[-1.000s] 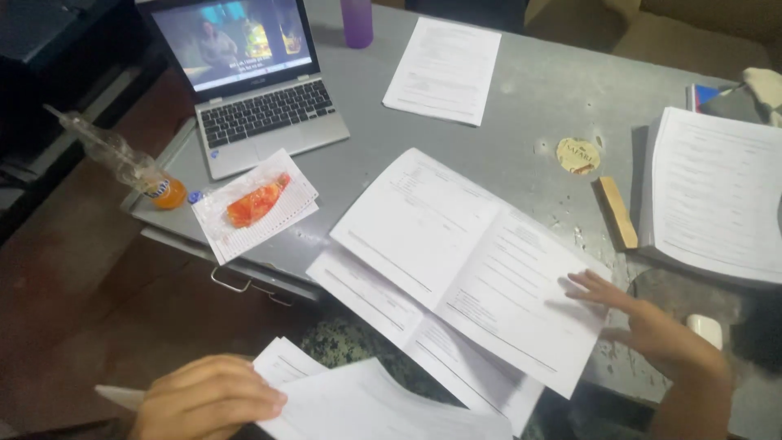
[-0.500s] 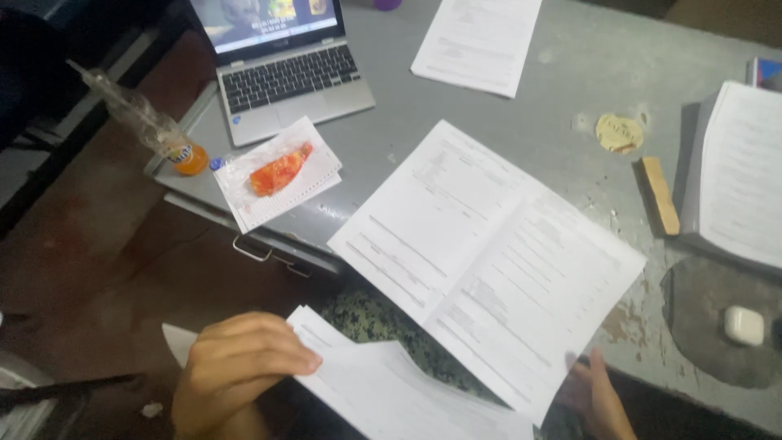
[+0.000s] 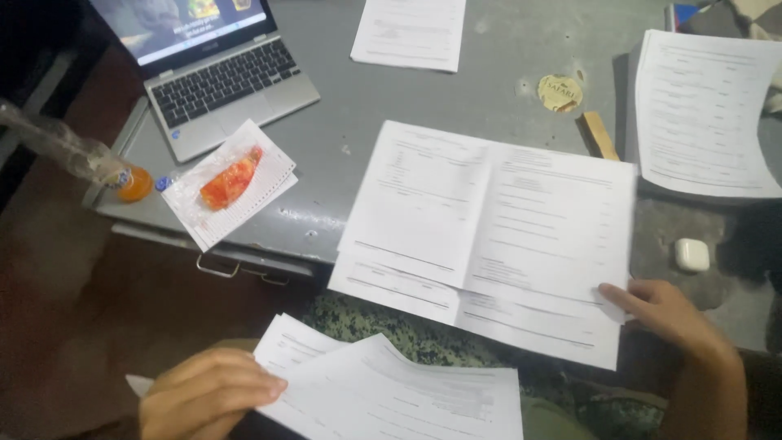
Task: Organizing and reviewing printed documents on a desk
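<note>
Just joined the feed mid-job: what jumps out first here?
The wide white printed sheets spread across the grey table's front edge, the right hand pressing their lower right corner. The left hand has a grip on more white pages below. At left, an orange snack on paper beside an open silver laptop.

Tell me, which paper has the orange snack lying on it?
The small lined paper beside the laptop, at the table's left edge. An orange snack lies on it; the other sheets carry only print.
</note>
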